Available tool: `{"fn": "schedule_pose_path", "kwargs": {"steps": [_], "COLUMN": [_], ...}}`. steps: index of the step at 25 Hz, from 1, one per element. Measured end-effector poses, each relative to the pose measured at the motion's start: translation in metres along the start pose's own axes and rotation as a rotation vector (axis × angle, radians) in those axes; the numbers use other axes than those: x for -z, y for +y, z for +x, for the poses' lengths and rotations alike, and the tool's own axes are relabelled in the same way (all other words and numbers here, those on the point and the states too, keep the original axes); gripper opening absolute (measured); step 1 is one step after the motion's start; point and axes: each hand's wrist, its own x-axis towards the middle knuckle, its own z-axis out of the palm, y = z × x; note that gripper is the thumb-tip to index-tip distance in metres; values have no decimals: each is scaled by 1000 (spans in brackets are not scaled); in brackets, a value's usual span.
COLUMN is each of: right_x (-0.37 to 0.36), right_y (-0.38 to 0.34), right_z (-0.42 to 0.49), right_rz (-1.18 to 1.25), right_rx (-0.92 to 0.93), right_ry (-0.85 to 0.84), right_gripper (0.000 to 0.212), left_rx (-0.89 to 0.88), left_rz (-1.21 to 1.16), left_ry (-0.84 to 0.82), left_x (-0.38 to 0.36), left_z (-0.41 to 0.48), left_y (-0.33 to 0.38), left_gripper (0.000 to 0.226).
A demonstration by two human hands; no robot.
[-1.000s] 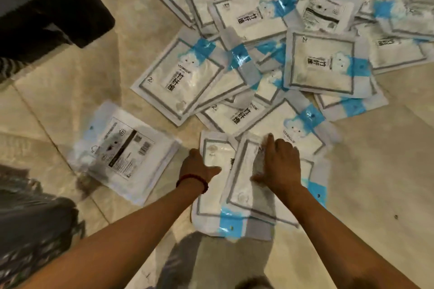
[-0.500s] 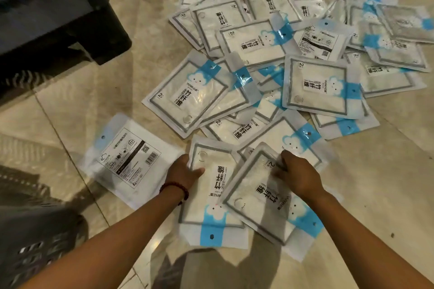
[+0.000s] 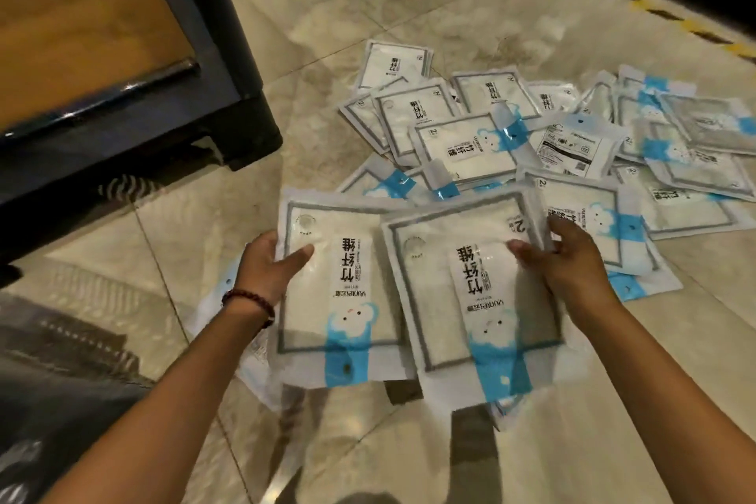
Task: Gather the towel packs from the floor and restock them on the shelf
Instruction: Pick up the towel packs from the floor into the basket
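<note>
Right now you are holding two packs up off the floor [image 3: 368, 12], just on your side of the pile [image 3: 511, 143]. Your left hand [image 3: 270, 262] is gripping the left pack [image 3: 347, 278] by its outer edge, thumb curling over the face and fingers tucking underneath. Your right hand [image 3: 572, 258] is pinching the right pack [image 3: 470, 291] at the corner nearest the pile, thumb on top. The right pack is overlapping the inner edge of the left one.

You are probably best off squaring the two into one stack, edges matching, so that one hand is carrying while the other is reaching into the pile. Gripping along a sealed border, not the soft middle, is likely giving you the firmer hold.

The packs are looking flat and square: glossy clear film over white folded towel, a grey frame printed round it, a blue band with a hang hole at the end. The film is looking slick, so a loose stack may be sliding apart. Polished beige tile is reflecting light around the pile. The shelf [image 3: 122, 94], dark-framed with a wooden board, is standing left of the pile, well apart.
</note>
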Motion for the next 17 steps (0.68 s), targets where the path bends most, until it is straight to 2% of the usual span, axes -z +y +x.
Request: {"fn": "schedule_pose_path", "kwargs": {"steps": [4, 6, 9, 11, 14, 15, 17], "right_x": [-27, -45, -70, -86, -104, -107, -112], "right_y": [-34, -40, -39, -37, -35, -33, -30], "right_z": [-3, -8, -18, -25, -35, -38, -42], "right_rz": [231, 261, 280, 269, 237, 222, 196], "right_rx": [13, 16, 6, -20, -20, -11, -20], "right_ry": [73, 79, 76, 81, 73, 66, 55], "right_gripper": [19, 18, 17, 16, 22, 22, 23], "left_rx": [-19, 47, 103, 95, 72, 86, 77], "left_rz": [-106, -193, -343, -339, -309, -320, -345], "left_ry": [-2, -19, -4, 0, -66, -83, -111], "left_x": [2, 3, 0, -2, -4, -5, -7], "left_z": [-1, -5, -16, -21, -30, -29, -31], "left_y": [9, 5, 7, 8, 9, 6, 5], "left_gripper": [10, 24, 9, 22, 59, 62, 44]}}
